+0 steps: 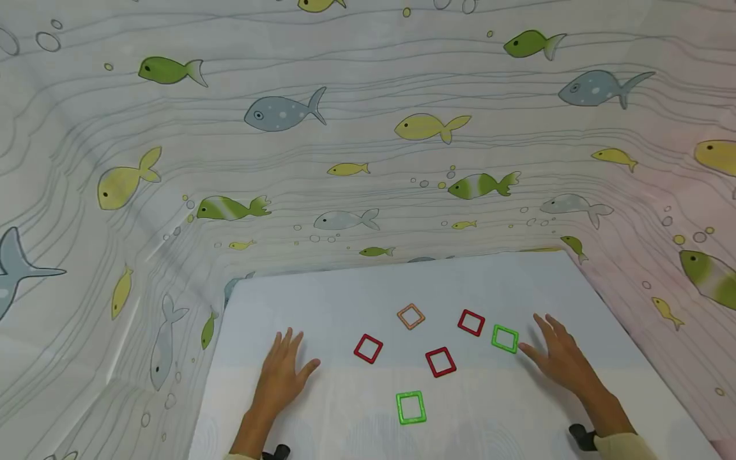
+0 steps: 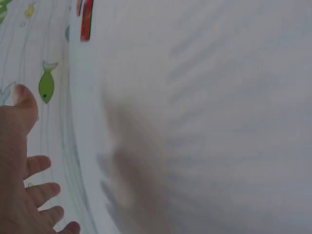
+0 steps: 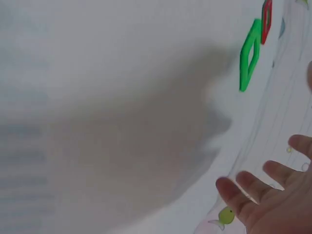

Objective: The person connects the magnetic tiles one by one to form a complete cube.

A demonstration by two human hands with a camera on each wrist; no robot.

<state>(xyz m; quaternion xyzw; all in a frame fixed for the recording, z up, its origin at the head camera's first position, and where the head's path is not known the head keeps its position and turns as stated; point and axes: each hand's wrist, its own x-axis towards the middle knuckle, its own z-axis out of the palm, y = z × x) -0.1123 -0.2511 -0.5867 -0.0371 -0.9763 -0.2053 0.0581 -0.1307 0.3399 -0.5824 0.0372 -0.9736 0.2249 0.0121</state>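
Observation:
Several square plastic frames lie flat and apart on the white table. In the head view I see a green frame (image 1: 397,409) nearest me, a red frame (image 1: 356,354) at the left, another red frame (image 1: 428,365) in the middle, an orange frame (image 1: 400,310) farther back, a third red frame (image 1: 461,318) and a second green frame (image 1: 494,338) at the right. My left hand (image 1: 281,374), fingers spread, hovers over the table's left side, holding nothing. Near the right green frame, my right hand (image 1: 560,358) is likewise spread and holds nothing; whether its thumb touches the frame I cannot tell.
The white table (image 1: 299,300) ends at a fish-patterned sheet (image 1: 368,191) that rises behind it and on both sides. Dark wrist devices show at the left wrist (image 1: 280,452) and the right wrist (image 1: 583,437). Both hands cast shadows on the tabletop.

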